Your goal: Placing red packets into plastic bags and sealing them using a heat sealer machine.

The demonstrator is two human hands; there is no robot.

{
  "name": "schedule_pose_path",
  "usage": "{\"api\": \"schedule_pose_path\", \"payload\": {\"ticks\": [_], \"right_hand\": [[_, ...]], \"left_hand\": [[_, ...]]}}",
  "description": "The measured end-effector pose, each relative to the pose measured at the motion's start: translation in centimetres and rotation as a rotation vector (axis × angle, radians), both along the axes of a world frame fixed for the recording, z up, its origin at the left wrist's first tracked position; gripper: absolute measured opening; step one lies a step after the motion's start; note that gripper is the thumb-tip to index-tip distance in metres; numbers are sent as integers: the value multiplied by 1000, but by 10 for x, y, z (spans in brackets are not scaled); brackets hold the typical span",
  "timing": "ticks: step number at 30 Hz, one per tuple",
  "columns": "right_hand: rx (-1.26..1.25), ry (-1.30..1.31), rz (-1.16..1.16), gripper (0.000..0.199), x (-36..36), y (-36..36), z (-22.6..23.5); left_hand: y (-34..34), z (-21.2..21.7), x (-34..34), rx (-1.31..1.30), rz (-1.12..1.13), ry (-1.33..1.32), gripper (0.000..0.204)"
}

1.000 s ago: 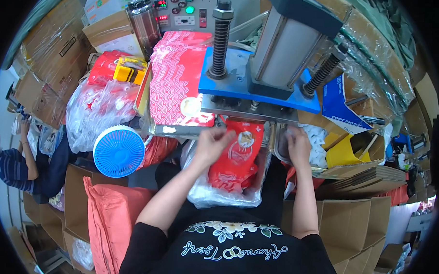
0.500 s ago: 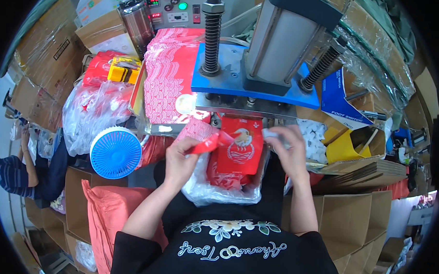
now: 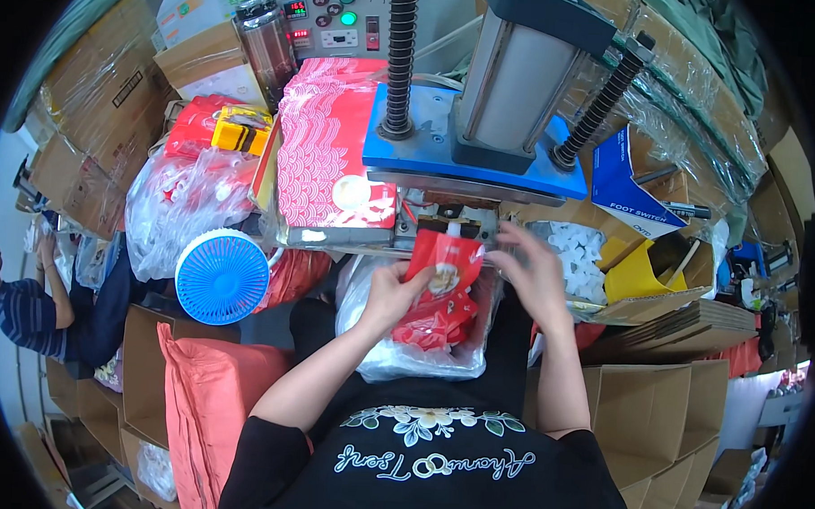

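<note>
My left hand (image 3: 390,296) grips a red printed pouch (image 3: 443,260) and holds it upright just below the blue press machine (image 3: 456,157). My right hand (image 3: 537,275) hovers to the right of the pouch with its fingers spread, close to the pouch's top edge. Under both hands sits a clear plastic bag (image 3: 377,343) holding more red pouches (image 3: 437,318). A stack of red patterned pouches (image 3: 326,153) lies on the machine bed to the left.
A blue round fan (image 3: 222,277) stands at the left. White caps (image 3: 587,261) fill a box on the right. Cardboard boxes (image 3: 653,416) surround my seat. Another person (image 3: 29,304) works at the far left. A control panel (image 3: 330,18) is behind the press.
My left hand has lifted a red pouch from the bag up toward the press opening. My right hand moved left and up, close to the pouch top.
</note>
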State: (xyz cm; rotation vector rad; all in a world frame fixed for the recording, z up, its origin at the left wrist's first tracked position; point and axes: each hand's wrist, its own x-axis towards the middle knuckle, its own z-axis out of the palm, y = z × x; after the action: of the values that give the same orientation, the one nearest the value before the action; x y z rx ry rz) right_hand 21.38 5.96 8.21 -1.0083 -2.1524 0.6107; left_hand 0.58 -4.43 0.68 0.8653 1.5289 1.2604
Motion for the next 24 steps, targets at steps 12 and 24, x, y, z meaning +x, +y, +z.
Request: {"api": "schedule_pose_path", "payload": {"ticks": [12, 24], "right_hand": [[210, -499, -449, 22, 82, 49, -58], [-219, 153, -205, 27, 49, 39, -36]], "left_hand": [[39, 9, -7, -21, 35, -165, 25], [-36, 7, -96, 220, 307, 889, 19]]}}
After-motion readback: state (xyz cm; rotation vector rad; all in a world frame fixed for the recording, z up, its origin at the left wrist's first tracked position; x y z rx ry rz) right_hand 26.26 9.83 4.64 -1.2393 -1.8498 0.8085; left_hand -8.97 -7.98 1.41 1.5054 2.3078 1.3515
